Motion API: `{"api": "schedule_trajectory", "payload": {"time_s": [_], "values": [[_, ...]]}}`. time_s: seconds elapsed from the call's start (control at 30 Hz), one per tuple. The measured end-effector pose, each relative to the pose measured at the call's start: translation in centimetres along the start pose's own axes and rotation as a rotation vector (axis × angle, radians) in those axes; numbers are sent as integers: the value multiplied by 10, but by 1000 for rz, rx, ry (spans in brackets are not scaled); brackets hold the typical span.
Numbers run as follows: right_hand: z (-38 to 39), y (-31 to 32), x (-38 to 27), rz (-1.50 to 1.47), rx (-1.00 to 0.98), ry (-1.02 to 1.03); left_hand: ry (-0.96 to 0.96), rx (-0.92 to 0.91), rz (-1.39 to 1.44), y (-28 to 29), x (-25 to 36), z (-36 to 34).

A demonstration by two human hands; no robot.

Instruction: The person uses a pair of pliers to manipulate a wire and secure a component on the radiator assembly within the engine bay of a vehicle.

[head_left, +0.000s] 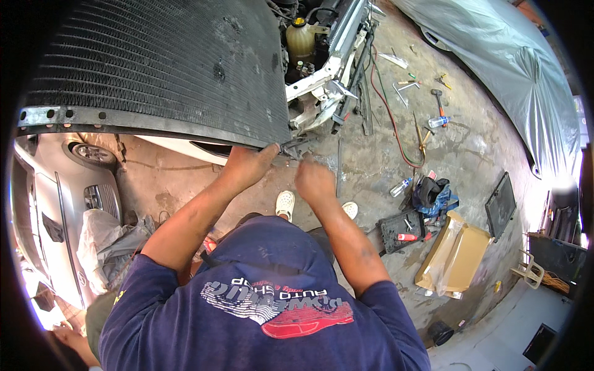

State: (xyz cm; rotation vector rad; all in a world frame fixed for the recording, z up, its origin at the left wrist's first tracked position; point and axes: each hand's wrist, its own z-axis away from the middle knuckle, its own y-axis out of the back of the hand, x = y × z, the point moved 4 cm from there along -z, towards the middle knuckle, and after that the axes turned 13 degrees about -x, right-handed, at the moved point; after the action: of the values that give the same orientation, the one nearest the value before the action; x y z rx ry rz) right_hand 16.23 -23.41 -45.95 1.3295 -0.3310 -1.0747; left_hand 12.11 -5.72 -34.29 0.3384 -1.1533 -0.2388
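Observation:
A large black finned radiator (185, 68) spans the upper left, a metal strip with holes along its near edge. My left hand (252, 164) is closed around the radiator's near right corner, its thumb at the edge and its other fingers partly hidden. Just right of that corner, my right hand (314, 179) is closed, fingertips toward a small dark fitting (297, 147). What those fingers pinch, if anything, is hidden. Behind the corner stands the opened front of a car, with a white metal frame (314, 80) and a yellow-capped coolant reservoir (300, 43).
On the concrete floor to the right lie a hammer (440, 106), a red hose (395, 133), a blue bag (436, 196), a black tray (393, 229) and a cardboard box (455, 253). A silver cover (495, 55) drapes a vehicle. Another car (68, 185) stands left; a person's hand (77, 343) shows lower left.

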Motion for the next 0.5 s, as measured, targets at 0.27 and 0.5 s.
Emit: {"api": "schedule_trajectory", "payload": {"time_s": [0.27,0.5], "values": [[-30,12,23,-248,87,-78,-41,27,65,-2,-7,0],[28,8,16,-576,-17,26,-66,-19,92,-3,-6,-2]]}}
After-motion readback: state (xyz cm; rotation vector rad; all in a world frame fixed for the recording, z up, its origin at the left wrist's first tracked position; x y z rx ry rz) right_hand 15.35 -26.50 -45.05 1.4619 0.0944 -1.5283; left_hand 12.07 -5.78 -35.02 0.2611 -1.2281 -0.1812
